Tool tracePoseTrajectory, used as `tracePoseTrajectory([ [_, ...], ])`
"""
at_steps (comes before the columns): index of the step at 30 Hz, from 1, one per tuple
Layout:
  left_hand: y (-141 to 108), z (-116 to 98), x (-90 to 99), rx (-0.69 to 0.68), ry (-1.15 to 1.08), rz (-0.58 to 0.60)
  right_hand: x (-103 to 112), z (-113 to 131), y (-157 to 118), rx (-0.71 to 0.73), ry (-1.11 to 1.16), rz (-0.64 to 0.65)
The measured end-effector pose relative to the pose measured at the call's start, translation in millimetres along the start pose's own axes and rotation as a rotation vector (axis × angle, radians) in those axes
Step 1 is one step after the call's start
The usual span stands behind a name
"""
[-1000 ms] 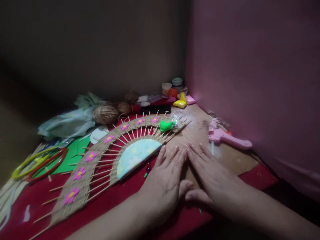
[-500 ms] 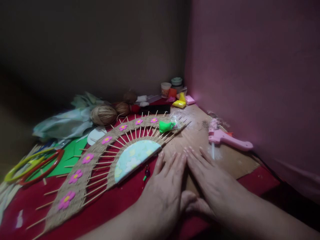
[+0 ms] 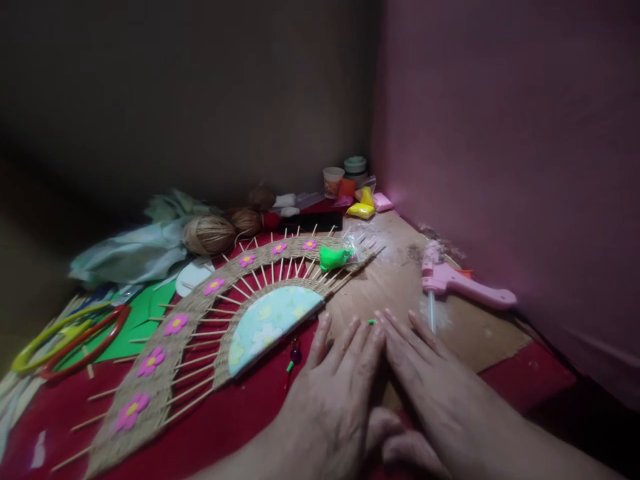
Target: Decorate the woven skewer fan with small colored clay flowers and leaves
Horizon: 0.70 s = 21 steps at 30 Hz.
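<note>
My left hand and right hand lie flat, fingers together, on the board. A tiny green bit (light, soft-looking) sits at my fingertips; I'd pinch it.

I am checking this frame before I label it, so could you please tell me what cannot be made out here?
- Whatever lies beneath the left hand and right hand: both lie flat over it.
- The small green bit at the fingertips: too small to identify.
- The tubs in the far corner: dim, labels unreadable.
- Woven half-circle: its near end leaves the frame.

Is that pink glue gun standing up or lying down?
Lying down: the glue gun rests on its side on the wooden board, near the pink wall.
</note>
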<state>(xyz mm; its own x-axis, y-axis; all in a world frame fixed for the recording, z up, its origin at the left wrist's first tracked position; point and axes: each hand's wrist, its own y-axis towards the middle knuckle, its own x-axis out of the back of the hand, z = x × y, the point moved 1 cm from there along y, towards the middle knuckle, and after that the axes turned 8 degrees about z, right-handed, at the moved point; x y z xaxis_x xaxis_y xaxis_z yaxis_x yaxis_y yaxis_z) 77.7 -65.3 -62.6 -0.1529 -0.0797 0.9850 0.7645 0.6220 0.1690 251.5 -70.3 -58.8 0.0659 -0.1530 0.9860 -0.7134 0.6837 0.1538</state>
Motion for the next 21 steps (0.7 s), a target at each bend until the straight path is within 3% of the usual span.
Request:
tracePoseTrajectory([
  [3, 1, -1, -1.0, -0.006, 0.037, -0.009, -1, -1, -3, -0.006, 0.014, 0.015],
  [7, 5, 5, -0.1, 0.106, 0.085, -0.019, 0, -10, 7, -0.073, 0.057, 0.002],
  [12, 5, 10, 3.1, 0.148, 0.056, -0.042, 5, -18, 12, -0.077, 0.105, -0.042],
  [21, 8, 14, 4.0, 0.199, -0.078, -0.036, 15, -15, 31, -0.106, 0.411, 0.192],
])
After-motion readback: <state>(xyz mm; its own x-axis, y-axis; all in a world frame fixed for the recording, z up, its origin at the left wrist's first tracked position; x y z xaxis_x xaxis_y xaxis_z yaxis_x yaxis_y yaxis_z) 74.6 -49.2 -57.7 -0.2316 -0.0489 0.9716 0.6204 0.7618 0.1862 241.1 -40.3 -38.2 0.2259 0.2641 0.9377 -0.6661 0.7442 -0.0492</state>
